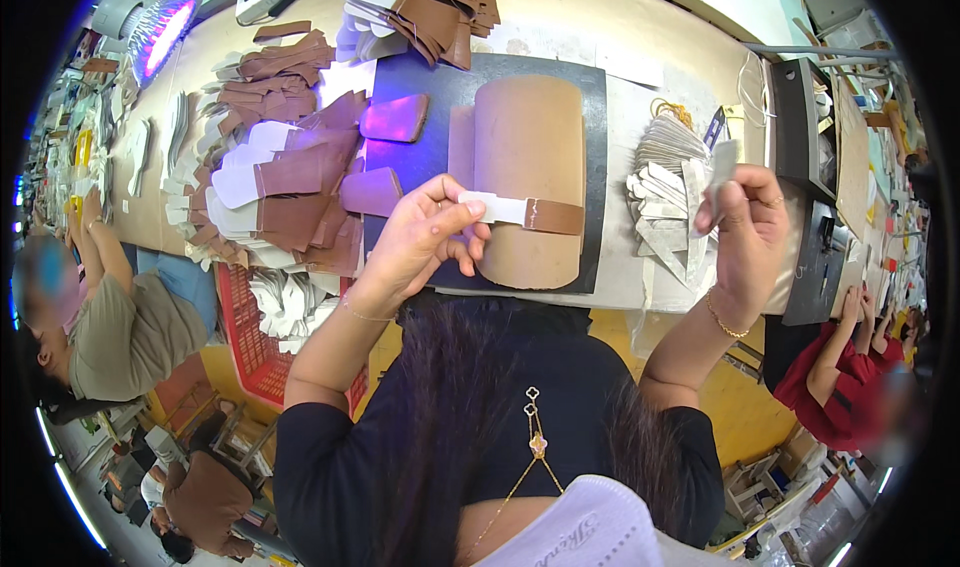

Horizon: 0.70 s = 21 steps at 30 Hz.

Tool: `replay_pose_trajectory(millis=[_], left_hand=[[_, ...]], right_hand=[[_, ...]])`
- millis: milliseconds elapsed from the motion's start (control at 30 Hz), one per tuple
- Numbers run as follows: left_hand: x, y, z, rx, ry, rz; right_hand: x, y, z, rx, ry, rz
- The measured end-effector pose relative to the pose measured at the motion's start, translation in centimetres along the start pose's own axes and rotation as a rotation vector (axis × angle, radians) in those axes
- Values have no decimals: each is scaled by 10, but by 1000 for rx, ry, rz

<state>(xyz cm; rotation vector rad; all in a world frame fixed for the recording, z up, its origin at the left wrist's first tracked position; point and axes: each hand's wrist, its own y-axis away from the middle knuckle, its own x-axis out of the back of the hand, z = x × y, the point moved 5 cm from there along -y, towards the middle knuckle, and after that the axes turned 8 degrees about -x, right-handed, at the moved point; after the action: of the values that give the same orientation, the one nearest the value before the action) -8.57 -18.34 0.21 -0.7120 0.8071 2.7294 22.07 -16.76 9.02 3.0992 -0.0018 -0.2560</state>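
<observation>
My left hand (425, 232) pinches the white end of a small strap piece (555, 217), whose brown end lies across a tan, rounded block (528, 132). That block rests on a dark mat (592, 92). Raised over the right side of the table, my right hand (752, 232) grips a thin, pale grey strip (723, 167) between thumb and fingers. Just left of this hand lies a pile of similar pale strips (662, 192). Two brown, rounded pieces, one being a flat piece (370, 191), lie at the mat's left edge, lit purple.
Heaped brown-and-white pieces (285, 177) cover the table's left; another stack (425, 12) sits at the back. A lamp (165, 37) shines from the far left. Below the left edge stands a red basket (240, 332). A black box (805, 127) is at right. Co-workers sit at both sides.
</observation>
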Motion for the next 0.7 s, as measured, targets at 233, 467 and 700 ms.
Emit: replay_pose_trajectory(millis=[233,467,700], left_hand=[[-5,5,-5,40,-150,-110],[-2,7,-1,65,28,-154],[-3,8,-2,51,-10,-124]], right_hand=[[-73,-4,33,-471,257,-257],[-104,-20,34,-503,590,-432],[-114,-26,41,-481,701,-456]])
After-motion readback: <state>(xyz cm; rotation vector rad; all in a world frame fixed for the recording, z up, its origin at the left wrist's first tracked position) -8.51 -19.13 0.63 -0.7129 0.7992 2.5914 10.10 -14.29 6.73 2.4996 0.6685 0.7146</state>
